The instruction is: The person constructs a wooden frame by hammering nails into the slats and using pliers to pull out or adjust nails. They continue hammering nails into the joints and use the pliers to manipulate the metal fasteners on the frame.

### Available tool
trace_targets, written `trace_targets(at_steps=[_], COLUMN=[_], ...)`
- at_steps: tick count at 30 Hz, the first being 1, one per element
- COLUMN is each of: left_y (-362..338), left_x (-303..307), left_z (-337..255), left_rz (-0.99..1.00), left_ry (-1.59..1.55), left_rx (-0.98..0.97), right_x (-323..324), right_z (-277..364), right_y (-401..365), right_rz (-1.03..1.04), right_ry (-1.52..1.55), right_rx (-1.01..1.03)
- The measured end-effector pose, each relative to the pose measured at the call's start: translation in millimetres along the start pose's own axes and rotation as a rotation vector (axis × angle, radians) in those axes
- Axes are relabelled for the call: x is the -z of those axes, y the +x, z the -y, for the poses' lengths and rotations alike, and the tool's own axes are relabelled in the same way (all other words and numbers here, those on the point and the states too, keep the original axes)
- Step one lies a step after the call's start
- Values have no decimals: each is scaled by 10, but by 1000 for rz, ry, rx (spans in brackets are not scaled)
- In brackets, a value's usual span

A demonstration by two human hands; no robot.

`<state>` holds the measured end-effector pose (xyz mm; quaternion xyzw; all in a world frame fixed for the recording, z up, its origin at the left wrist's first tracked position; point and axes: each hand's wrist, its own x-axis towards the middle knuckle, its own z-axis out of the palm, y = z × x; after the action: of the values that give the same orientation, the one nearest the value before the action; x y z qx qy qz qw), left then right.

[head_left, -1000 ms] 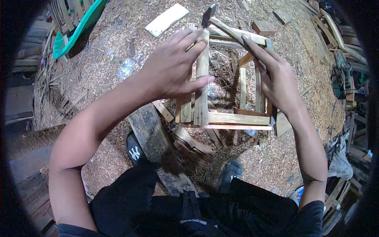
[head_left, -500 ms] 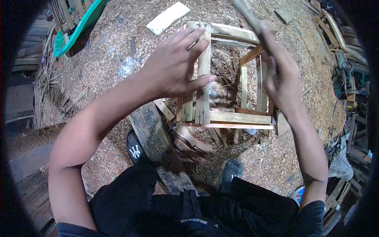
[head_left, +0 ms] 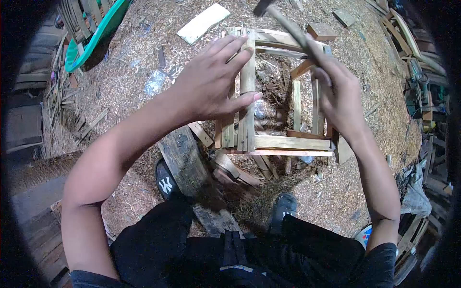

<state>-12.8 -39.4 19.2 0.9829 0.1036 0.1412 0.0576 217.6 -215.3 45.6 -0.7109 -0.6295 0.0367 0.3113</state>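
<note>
My left hand (head_left: 213,79) lies across the left side of a wooden frame (head_left: 293,142), its fingers and thumb stretched apart over the upright slat (head_left: 248,110). In my right hand (head_left: 338,93) is a hammer (head_left: 290,26), gripped by its wooden handle. The hammer's dark head is up at the top of the view, beyond the frame's far rail. The frame is a box shape of pale strips with an open middle. My left palm hides part of its left slats.
A dark worn plank (head_left: 185,158) slopes between my feet. Offcuts (head_left: 235,173) lie below the frame. A pale board (head_left: 204,23), a wood block (head_left: 321,32) and a green curved rim (head_left: 98,41) are farther off. Sawdust covers the ground, with wood piles at both sides.
The hammer has swung to the left and come lower, bringing its head into view. My right hand has shifted slightly, while my left hand stays on the frame.
</note>
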Motion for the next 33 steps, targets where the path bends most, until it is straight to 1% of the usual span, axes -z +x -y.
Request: trace_targets(at_steps=[1,3,5,7,10,12,14,15,17,18,19,21,22,24,25,27,29,31,32,33], left_y=[-16,5,4,7,-17,-41,-82,-94,-124,-126,-126,-131,-122,-107,-103,-80,-57,-35,-27,-23], left_x=[-7,-6,9,-12,-45,-33,-14,16,64,85,73,42,31,15,11,23,49,113,97,97], left_z=[-1,13,6,-2,-13,-36,-29,-33,-69,-83,-79,-80,-87,-97,-101,-106,-117,-169,-166,-160], left_rz=[2,12,6,4,-45,-47,-29,-10,0,11,11,-72,-118,-102,-87,-62,-34,44,-16,-14], left_ry=[-3,-11,-9,-7,-48,-52,-20,15,63,108,110,84,125,110,95,137,179,184,170,168], left_rx=[7,3,-4,-17,8,-30,-55,-77,-81,-88,-87,-108,-115,-103,-94,-92,-96,-108,-120,-121], right_x=[-1,32,47,87,116,150,193,227,303,325,327,316,303,270,256,256,261,257,209,228], right_z=[11,25,15,23,-38,-110,-219,-280,-378,-386,-415,-491,-547,-652,-664,-669,-629,-647,-764,-748], right_y=[7,37,-16,-60,-57,-50,16,60,148,178,199,239,271,346,371,425,434,450,450,467], right_rz=[7,-160,-143,5,42,67,82,81,247,272,271,284,287,238,239,217,213,212,169,171], right_ry=[2,-3,-3,-79,-109,-127,-217,-217,-299,-314,-314,-393,-391,-370,-368,-452,-472,-431,-462,-462], right_rx=[2,208,204,92,104,106,205,208,297,340,343,364,366,509,510,443,475,596,584,581])
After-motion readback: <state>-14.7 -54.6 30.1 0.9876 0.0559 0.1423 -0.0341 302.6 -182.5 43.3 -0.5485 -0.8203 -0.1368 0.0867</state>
